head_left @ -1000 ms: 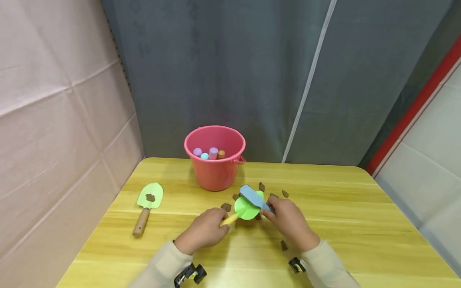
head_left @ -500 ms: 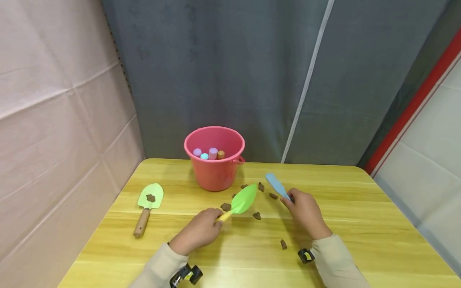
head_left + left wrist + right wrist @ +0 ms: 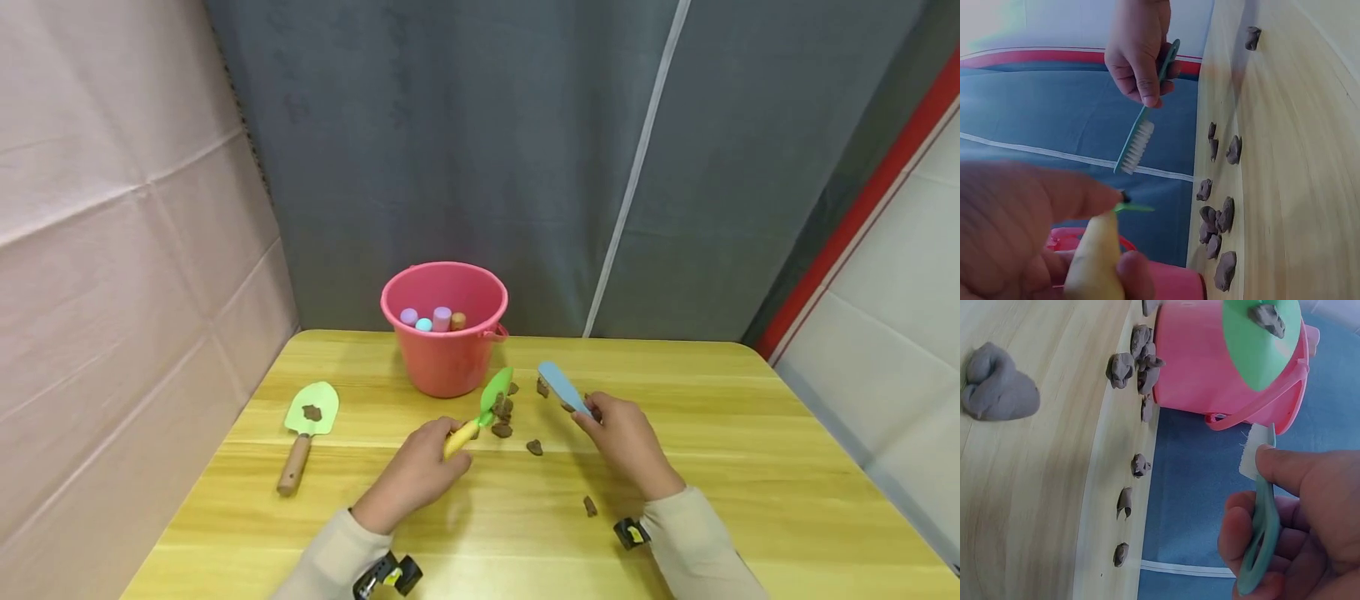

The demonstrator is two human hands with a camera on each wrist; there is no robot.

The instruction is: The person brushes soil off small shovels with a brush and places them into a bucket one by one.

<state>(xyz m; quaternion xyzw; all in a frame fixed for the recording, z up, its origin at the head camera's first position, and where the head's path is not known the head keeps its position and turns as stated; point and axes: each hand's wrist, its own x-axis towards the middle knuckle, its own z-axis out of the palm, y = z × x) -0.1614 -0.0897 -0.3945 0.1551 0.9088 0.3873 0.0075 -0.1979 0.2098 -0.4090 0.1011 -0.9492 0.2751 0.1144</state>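
My left hand (image 3: 411,477) grips the yellow handle of a toy shovel (image 3: 492,393) with a green leaf-shaped blade. The blade is tipped up on its side in front of the bucket. Several brown lumps (image 3: 502,430) that look like clay are clustered on the table by its right side. In the right wrist view, one brown lump (image 3: 1266,319) overlaps the green blade. My right hand (image 3: 632,443) holds a light blue brush (image 3: 562,387) with white bristles (image 3: 1139,147), raised over more lumps. Other brown lumps (image 3: 535,447) lie scattered between the hands.
A pink bucket (image 3: 446,362) with several coloured cylinders inside stands at the back of the wooden table (image 3: 712,400). At the left lies a pale green trowel (image 3: 297,458) with a wooden handle and a brown lump (image 3: 312,412) on its blade. A grey curtain (image 3: 450,150) hangs behind.
The brush has lifted off the green blade and moved right. My left hand has turned the shovel from flat onto its side, and several lumps now lie in a cluster beside it.
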